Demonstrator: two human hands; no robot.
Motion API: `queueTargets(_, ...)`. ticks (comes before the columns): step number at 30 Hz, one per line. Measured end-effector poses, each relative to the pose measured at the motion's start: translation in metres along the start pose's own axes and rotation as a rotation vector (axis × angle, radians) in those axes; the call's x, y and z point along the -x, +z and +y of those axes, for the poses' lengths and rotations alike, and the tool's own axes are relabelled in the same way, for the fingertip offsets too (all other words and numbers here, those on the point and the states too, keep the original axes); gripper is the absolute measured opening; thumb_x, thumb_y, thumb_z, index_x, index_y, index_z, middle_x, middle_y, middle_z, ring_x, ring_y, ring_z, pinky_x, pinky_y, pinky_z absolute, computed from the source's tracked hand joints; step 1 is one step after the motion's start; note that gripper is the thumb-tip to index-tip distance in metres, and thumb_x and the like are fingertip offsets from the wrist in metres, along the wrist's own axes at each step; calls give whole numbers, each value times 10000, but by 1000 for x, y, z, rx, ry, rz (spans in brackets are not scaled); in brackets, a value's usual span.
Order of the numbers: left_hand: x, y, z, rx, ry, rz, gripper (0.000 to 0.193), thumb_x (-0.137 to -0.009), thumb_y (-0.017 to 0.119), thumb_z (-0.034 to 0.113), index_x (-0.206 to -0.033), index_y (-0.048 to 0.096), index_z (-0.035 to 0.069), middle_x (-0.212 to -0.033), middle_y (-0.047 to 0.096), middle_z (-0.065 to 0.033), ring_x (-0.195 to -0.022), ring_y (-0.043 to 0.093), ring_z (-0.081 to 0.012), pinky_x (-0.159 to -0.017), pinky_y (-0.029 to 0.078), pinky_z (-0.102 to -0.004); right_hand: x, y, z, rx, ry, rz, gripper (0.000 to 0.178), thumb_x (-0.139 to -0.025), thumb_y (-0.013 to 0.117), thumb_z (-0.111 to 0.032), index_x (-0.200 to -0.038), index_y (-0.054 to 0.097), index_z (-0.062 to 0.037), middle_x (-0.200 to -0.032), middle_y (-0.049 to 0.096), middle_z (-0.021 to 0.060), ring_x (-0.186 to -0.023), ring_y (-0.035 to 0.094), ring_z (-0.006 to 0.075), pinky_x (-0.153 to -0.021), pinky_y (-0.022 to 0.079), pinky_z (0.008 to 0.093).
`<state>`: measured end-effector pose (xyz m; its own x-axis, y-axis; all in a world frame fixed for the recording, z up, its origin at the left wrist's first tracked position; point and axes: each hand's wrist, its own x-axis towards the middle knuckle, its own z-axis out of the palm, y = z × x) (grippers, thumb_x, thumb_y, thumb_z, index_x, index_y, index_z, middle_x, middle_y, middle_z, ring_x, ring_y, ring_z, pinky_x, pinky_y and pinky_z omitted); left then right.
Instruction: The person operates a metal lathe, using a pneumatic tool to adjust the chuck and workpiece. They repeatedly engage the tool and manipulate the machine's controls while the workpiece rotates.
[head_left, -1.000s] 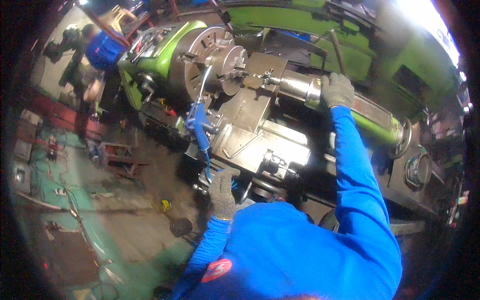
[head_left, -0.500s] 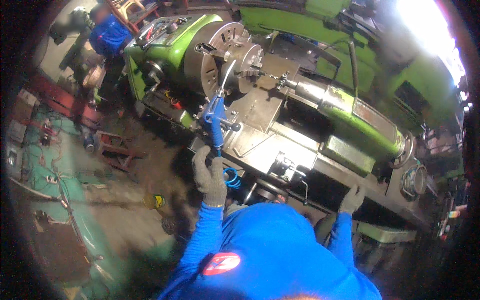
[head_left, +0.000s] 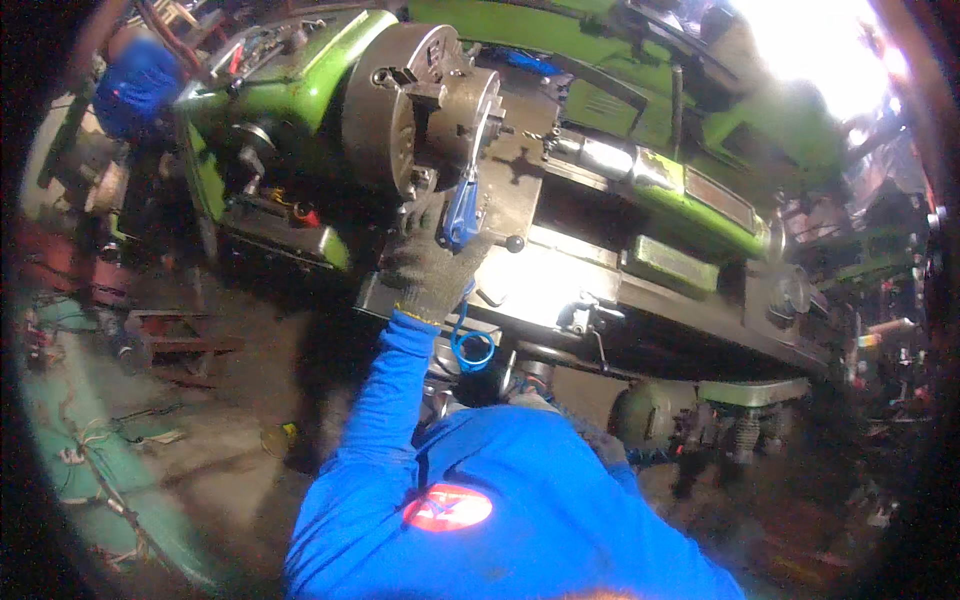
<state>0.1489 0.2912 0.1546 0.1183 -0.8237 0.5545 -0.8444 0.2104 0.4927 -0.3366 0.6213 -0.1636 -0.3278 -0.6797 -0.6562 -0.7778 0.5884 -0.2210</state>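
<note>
My left hand [head_left: 435, 265], in a grey knit glove, reaches over the lathe's carriage. It is wrapped around a blue air blow gun [head_left: 462, 212]; blur softens the fingers, and the palm covers the gun's handle. The thin bent nozzle points up toward the lathe chuck [head_left: 465, 115]. A blue coiled hose [head_left: 473, 350] hangs below this hand. Close to my body on the right, my right hand [head_left: 600, 442] shows as a dark gloved patch. My torso partly covers it and its fingers are unclear. A lever with a black ball knob [head_left: 514, 243] sits beside the left hand.
The green headstock [head_left: 330, 75] stands left of the chuck, with tools on top. A drill bit [head_left: 533, 135] points at the chuck from the tailstock [head_left: 680, 185]. A bright carriage plate [head_left: 540, 280] lies before me. Another person in blue [head_left: 140, 88] is at far left.
My left hand has moved up from beside the hose onto the blow gun. My right hand has come back from the lathe bed's front toward my body. The view has shifted.
</note>
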Motion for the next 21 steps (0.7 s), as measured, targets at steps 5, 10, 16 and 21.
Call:
queueTargets(5, 10, 7, -19, 110, -95, 89, 879, -811, 793, 661, -1364, 568, 16, -1269, 596, -200, -1148, 598, -393, -1012, 486, -517, 28, -29, -59, -250, -16, -20, 499, -912, 692, -447, -1165, 740, -19, -1158, 757, 205, -1095, 710, 352, -945, 541, 451)
queueTargets(10, 8, 6, -16, 183, -73, 119, 709, -819, 813, 589, -1223, 638, 33, -1214, 633, -207, -1159, 597, -414, -1007, 477, -520, -7, -7, 34, -82, -39, -5, 455, -904, 716, -414, -1120, 761, -16, -1120, 769, 189, -1071, 716, 320, -939, 550, 422)
queueTargets(16, 7, 10, -22, 146, -54, 179, 645, -845, 768, 621, -1157, 684, 63, -1186, 667, -207, -1112, 633, -419, -987, 490, -519, -22, -45, 14, 3, 15, -135, 463, -921, 634, -407, -1223, 760, -79, -1273, 725, 211, -1189, 683, 391, -1017, 537, 492)
queueTargets(21, 12, 26, -34, 95, -28, 200, 644, -900, 691, 646, -1173, 693, 63, -1156, 676, -210, -1093, 646, -427, -940, 519, -525, -63, -61, 35, 548, -525, -64, 420, -935, 652, -370, -1175, 755, -40, -1182, 738, 242, -1139, 696, 408, -973, 552, 509)
